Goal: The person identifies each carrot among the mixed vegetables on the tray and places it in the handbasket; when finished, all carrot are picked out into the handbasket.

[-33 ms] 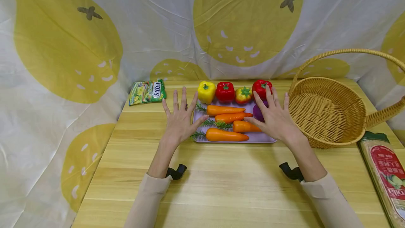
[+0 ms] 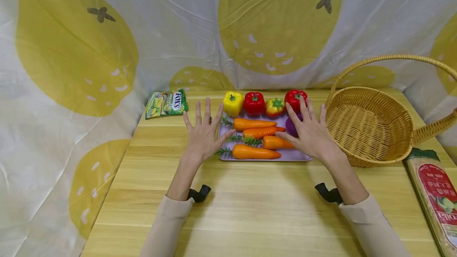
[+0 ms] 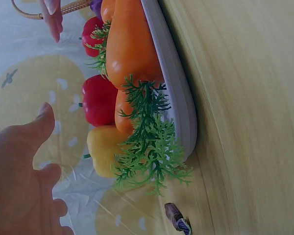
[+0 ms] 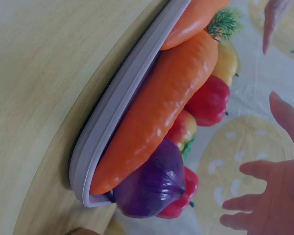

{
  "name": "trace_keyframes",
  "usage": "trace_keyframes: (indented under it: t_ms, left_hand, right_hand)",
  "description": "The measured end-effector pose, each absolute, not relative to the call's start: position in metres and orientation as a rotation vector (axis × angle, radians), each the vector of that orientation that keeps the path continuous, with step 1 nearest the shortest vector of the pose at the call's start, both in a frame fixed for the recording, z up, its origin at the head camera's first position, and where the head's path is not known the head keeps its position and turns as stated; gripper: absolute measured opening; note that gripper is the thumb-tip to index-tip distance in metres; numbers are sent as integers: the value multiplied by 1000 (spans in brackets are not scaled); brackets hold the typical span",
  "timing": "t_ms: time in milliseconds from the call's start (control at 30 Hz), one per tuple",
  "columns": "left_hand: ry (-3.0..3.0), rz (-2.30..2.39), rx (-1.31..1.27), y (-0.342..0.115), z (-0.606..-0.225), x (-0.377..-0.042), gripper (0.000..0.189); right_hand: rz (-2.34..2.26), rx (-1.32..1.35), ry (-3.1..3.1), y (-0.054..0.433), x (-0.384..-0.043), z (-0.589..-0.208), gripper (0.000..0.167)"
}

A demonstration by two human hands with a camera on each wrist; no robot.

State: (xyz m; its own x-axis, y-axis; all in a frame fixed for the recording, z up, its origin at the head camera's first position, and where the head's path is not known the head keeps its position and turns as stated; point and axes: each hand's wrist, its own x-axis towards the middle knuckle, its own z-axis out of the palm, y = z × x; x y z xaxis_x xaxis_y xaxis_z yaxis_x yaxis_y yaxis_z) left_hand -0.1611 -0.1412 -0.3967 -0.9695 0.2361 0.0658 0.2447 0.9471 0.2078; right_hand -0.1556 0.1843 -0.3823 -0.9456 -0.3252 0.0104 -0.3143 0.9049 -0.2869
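Tray (image 2: 293, 155) of vegetables: located on the wooden table (image 2: 264, 205), in front of both hands. Four carrots (image 2: 254, 152) are laid across it; three peppers, yellow (image 2: 233, 105), red (image 2: 254, 105) and a second red (image 2: 294, 99), are set along the far side with a small red-and-yellow fruit (image 2: 274, 108). A purple onion (image 2: 291, 126) is placed at the right end.

Hand state: the left hand (image 2: 202, 141) and the right hand (image 2: 314, 138) are spread wide above the tray, fingers apart. Nothing is gripped by either.

Handling: the glossy, even skins suggest moulded imitations; low weight and stiff bodies are to be expected. Some slip is likely on the smooth surfaces. Carrots are best grasped round the thick end; the feathery green tops are judged flexible and should not be used for lifting. Peppers and the onion are best cupped from the sides. The tray appears rigid and should be supported under the rim at both short ends, since round items may roll.

Markings: "FOX'S" is printed on the green packet (image 2: 167, 104); its smaller print cannot be read. On the long packet (image 2: 436, 195), a red label is carried, of which only "oila" can be tentatively read.
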Motion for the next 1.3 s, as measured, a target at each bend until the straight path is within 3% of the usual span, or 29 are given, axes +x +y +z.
trace_keyframes:
  t_ms: [233, 633, 967, 1300]
  left_hand:
    - [-3080, -360, -396, -146, -397, -161, 92]
    - [-3227, -462, -537, -165, -403, -144, 123]
    - [-3307, -502, -567, -159, -414, -118, 107]
    - [-3393, -665, -502, -159, -427, -117, 111]
  right_hand:
    - [-443, -546, 3042, 183, -158, -384, 94]
    - [-446, -549, 2995, 183, -156, -385, 94]
    - [-440, -547, 2959, 183, -155, -384, 92]
    - [-458, -560, 2916, 181, -154, -380, 92]
